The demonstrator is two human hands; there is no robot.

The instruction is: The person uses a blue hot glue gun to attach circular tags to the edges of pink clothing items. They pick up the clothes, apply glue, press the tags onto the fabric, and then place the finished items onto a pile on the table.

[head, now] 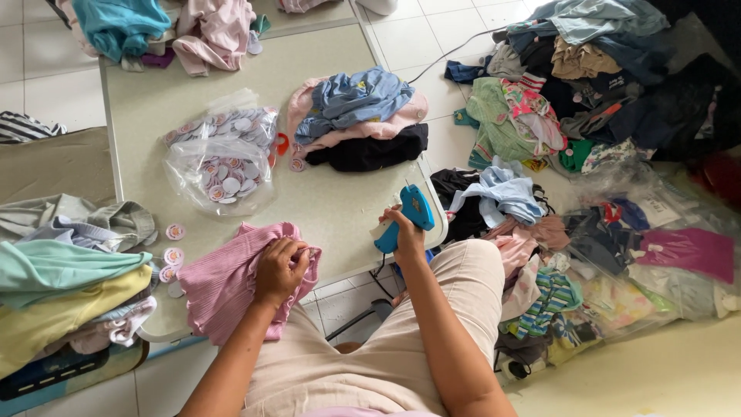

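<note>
Left hand (281,268) covers part of pink ribbed garment (231,279); its fingertips tucked under, unseen. Round tags (224,166) in clear bag at 10 o'clock too small to read. Folded pile (54,286) at 9 o'clock cut off by edge.

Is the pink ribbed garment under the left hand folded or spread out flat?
Neither neatly: the pink ribbed garment lies bunched at the table edge, its cloth gathered under the left hand.

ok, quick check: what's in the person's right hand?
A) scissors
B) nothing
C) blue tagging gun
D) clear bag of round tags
C: the right hand grips a blue tagging gun at the table edge, while the left hand rests on the pink ribbed garment; the clear bag of round tags lies untouched further up the table.
</note>
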